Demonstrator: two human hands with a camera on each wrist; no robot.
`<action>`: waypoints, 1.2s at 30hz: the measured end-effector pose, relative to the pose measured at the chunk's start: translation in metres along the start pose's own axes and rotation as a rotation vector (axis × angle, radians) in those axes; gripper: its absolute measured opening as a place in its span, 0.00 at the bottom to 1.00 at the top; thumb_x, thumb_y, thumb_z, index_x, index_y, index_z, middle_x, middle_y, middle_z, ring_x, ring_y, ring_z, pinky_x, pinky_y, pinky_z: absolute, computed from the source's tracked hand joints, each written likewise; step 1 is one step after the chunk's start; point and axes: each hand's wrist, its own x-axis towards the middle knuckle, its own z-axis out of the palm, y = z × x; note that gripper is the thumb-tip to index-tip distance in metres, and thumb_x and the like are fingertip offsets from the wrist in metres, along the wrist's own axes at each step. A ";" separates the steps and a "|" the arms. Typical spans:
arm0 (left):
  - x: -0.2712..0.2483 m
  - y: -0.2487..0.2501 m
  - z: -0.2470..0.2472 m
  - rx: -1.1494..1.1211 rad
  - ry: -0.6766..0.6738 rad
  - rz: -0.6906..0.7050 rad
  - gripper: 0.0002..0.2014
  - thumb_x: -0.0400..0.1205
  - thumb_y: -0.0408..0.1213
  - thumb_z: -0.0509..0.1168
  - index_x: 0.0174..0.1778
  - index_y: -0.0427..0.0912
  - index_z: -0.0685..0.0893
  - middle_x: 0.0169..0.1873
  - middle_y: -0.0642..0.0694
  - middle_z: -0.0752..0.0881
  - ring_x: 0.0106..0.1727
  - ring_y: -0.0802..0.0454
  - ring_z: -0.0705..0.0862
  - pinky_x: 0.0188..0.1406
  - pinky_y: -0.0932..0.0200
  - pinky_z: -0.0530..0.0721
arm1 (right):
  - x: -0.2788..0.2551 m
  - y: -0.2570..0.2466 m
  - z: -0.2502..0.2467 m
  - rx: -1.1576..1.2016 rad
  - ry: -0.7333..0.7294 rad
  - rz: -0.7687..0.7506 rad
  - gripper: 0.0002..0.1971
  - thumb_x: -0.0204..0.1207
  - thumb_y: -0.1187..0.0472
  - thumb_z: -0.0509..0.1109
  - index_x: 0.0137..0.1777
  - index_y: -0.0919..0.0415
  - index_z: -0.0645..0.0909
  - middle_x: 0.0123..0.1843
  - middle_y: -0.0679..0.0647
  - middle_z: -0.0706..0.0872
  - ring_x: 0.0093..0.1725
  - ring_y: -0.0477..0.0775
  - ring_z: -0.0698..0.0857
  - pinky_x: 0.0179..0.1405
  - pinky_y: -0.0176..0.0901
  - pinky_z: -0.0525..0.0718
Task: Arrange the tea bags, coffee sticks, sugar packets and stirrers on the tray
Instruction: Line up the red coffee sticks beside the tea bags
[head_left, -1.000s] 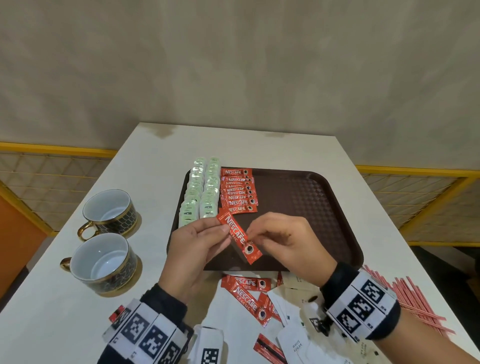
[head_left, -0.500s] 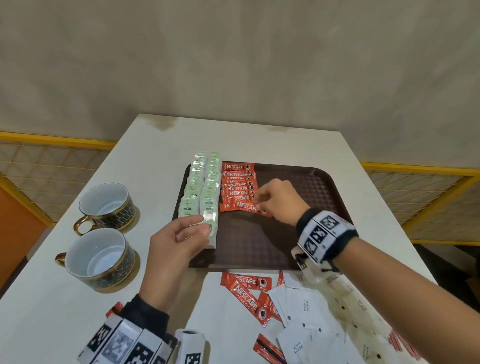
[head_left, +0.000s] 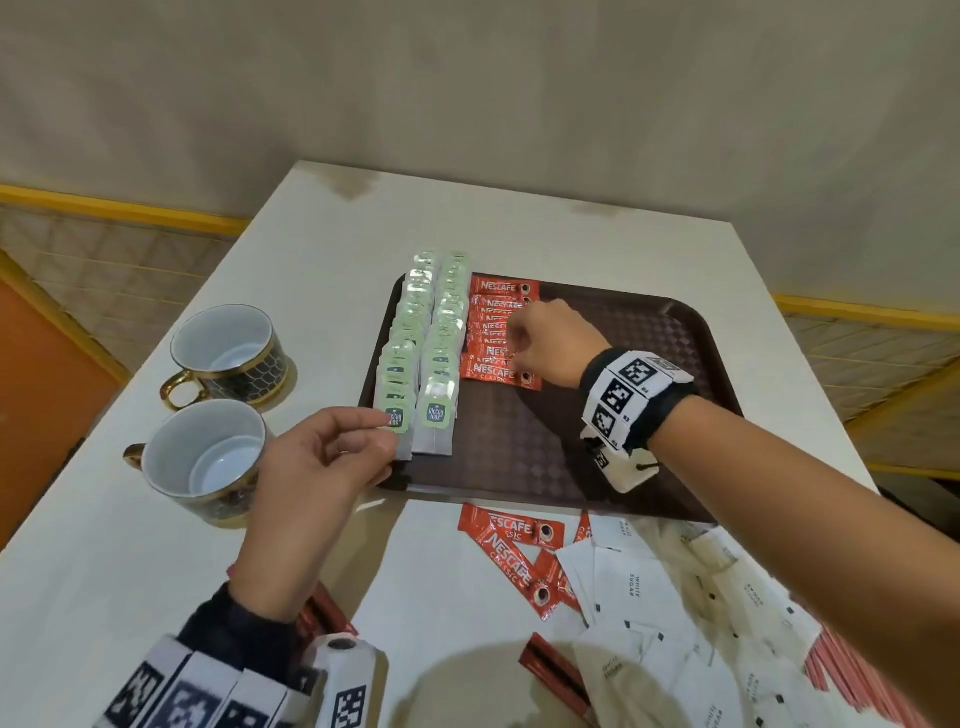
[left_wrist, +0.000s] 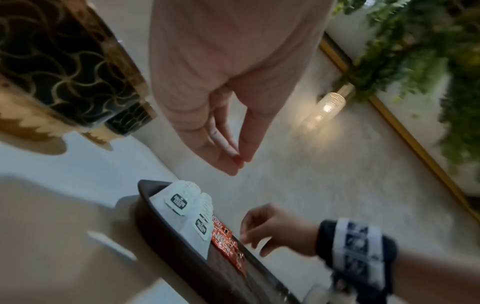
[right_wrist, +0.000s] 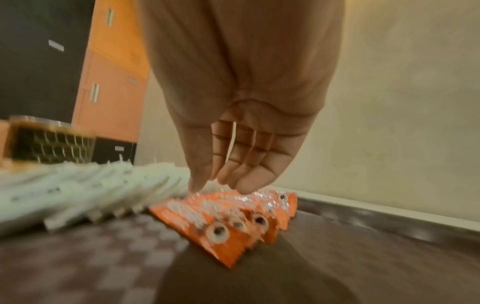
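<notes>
A brown tray (head_left: 597, 441) holds two rows of green-tagged tea bags (head_left: 431, 338) along its left side. Beside them lies a row of red coffee sticks (head_left: 498, 332). My right hand (head_left: 519, 338) hovers over that row. Its fingertips (right_wrist: 241, 187) point down and touch the tops of the coffee sticks (right_wrist: 221, 216), holding nothing. My left hand (head_left: 374, 436) is at the tray's front left corner, next to the nearest tea bag. In the left wrist view my left hand (left_wrist: 239, 160) has thumb and fingers close together and is empty. Loose coffee sticks (head_left: 511, 551), white sugar packets (head_left: 639, 587) and red stirrers (head_left: 841, 670) lie on the table in front of the tray.
Two dark, gold-rimmed cups (head_left: 223, 353) (head_left: 202, 457) stand on the white table to the left of the tray, close to my left hand. The right half of the tray is bare. The table's right edge runs close to the stirrers.
My right hand carried the coffee stick from the tray's front to the row and laid it as the nearest one. My left hand let go of it and moved left, beside the tea bags.
</notes>
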 end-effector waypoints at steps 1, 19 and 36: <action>-0.001 0.000 0.003 0.102 -0.033 0.022 0.05 0.77 0.28 0.71 0.47 0.41 0.88 0.33 0.52 0.89 0.44 0.56 0.88 0.38 0.70 0.86 | -0.009 -0.003 -0.004 0.035 0.028 -0.023 0.04 0.72 0.67 0.74 0.39 0.59 0.83 0.41 0.52 0.86 0.40 0.47 0.84 0.45 0.46 0.84; -0.039 -0.036 0.076 1.615 -0.634 0.567 0.15 0.83 0.28 0.57 0.66 0.41 0.73 0.63 0.43 0.78 0.62 0.44 0.75 0.57 0.54 0.76 | -0.195 -0.006 0.020 -0.225 -0.338 -0.164 0.17 0.72 0.49 0.76 0.57 0.56 0.83 0.52 0.49 0.80 0.55 0.54 0.81 0.47 0.46 0.83; -0.047 -0.030 0.052 1.485 -0.537 0.232 0.08 0.83 0.31 0.57 0.56 0.37 0.76 0.51 0.39 0.84 0.51 0.41 0.82 0.44 0.55 0.76 | -0.191 -0.033 0.039 -0.361 -0.240 -0.251 0.06 0.81 0.58 0.63 0.43 0.57 0.77 0.43 0.50 0.83 0.45 0.57 0.82 0.43 0.47 0.72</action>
